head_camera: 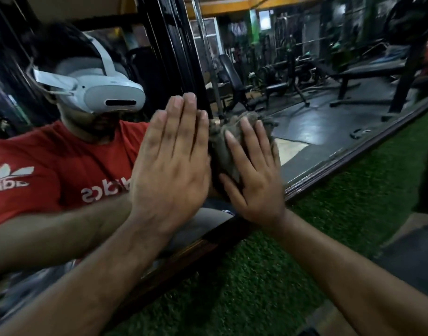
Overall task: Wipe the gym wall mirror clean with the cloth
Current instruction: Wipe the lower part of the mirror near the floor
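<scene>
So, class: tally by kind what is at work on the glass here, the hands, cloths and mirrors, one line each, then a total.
Hands: 2, left hand flat on the glass, right hand pressing the cloth
Cloths: 1, grey cloth
Mirrors: 1, wall mirror
Total: 4

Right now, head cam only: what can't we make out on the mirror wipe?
- Cloth: mostly hidden under the flat right hand; size and fold unclear.
- Glass behind the left hand: covered, so contact cannot be confirmed.
- Mirror smudges: lost in dim light and reflections.
- Mirror frame: cut off by the picture edges.
</scene>
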Demonstrator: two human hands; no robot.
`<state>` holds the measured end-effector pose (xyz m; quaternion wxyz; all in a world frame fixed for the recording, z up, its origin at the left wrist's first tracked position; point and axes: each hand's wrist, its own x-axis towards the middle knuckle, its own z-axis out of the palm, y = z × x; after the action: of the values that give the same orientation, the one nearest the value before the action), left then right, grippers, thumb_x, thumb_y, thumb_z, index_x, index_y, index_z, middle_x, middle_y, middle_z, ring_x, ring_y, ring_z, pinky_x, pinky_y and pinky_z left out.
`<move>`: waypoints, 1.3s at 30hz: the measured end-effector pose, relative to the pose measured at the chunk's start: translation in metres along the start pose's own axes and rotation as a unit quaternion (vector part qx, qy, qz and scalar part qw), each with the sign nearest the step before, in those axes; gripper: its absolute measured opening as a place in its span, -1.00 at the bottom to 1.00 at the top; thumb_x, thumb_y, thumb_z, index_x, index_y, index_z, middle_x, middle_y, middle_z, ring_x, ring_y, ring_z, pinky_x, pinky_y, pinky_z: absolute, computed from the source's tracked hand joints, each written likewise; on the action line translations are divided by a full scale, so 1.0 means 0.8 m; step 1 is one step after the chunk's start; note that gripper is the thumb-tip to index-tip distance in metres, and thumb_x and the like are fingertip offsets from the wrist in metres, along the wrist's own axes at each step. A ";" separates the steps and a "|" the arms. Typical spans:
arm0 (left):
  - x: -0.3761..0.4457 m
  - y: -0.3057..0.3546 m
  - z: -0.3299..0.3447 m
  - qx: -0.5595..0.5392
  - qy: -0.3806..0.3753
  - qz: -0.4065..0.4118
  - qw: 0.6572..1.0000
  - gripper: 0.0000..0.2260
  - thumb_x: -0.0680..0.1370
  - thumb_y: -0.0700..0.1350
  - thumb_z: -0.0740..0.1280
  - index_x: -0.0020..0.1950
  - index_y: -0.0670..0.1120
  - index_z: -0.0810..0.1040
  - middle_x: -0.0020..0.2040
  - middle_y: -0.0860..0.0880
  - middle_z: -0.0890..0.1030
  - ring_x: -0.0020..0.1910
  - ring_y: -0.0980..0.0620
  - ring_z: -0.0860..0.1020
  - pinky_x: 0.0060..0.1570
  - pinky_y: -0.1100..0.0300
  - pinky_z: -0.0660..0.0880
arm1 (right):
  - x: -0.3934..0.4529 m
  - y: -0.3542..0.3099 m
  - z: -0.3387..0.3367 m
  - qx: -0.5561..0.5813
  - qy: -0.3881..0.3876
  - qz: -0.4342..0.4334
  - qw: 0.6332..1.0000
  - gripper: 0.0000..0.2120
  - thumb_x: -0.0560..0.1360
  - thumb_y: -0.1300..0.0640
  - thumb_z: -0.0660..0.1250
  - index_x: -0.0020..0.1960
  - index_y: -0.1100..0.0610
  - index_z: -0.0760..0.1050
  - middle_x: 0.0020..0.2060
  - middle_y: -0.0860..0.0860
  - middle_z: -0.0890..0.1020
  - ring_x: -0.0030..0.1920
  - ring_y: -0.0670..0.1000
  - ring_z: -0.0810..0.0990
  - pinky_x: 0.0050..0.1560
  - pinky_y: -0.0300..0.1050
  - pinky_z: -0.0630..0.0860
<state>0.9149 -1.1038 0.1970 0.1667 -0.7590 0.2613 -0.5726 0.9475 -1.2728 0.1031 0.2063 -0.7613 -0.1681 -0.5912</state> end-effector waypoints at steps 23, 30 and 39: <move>0.054 -0.024 -0.018 -0.019 0.052 -0.078 0.995 -0.43 0.64 -0.12 0.16 0.60 -0.31 0.13 0.62 -0.30 0.09 0.62 -0.23 0.06 0.60 -0.12 -0.03 | 0.190 -0.007 -0.035 0.064 0.080 0.132 0.986 -0.43 0.67 -0.07 0.13 0.65 0.06 0.24 0.67 0.10 0.16 0.68 0.10 0.00 0.64 0.28 -0.04; 0.048 -0.023 -0.019 -0.074 0.069 -0.072 0.992 -0.46 0.59 -0.15 0.24 0.55 -0.30 0.29 0.58 -0.29 0.24 0.59 -0.23 0.17 0.57 -0.12 0.08 | 0.213 0.007 -0.045 0.046 0.083 0.038 0.995 -0.45 0.66 -0.02 0.17 0.62 0.07 0.30 0.65 0.10 0.22 0.68 0.13 0.07 0.64 0.20 0.00; 0.021 -0.007 -0.015 -0.115 0.050 -0.064 0.990 -0.49 0.61 -0.20 0.08 0.57 -0.30 0.25 0.58 -0.30 0.23 0.59 -0.24 0.16 0.58 -0.09 0.01 | 0.110 0.010 -0.021 0.044 0.062 0.173 0.982 -0.34 0.67 -0.15 0.10 0.69 0.10 0.09 0.70 0.09 0.05 0.70 0.09 -0.09 0.64 0.31 -0.01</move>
<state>0.9081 -1.1083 0.2169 0.0279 -0.7590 0.2845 -0.5850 0.9589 -1.2870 0.1910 0.3485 -0.7309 -0.0467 -0.5849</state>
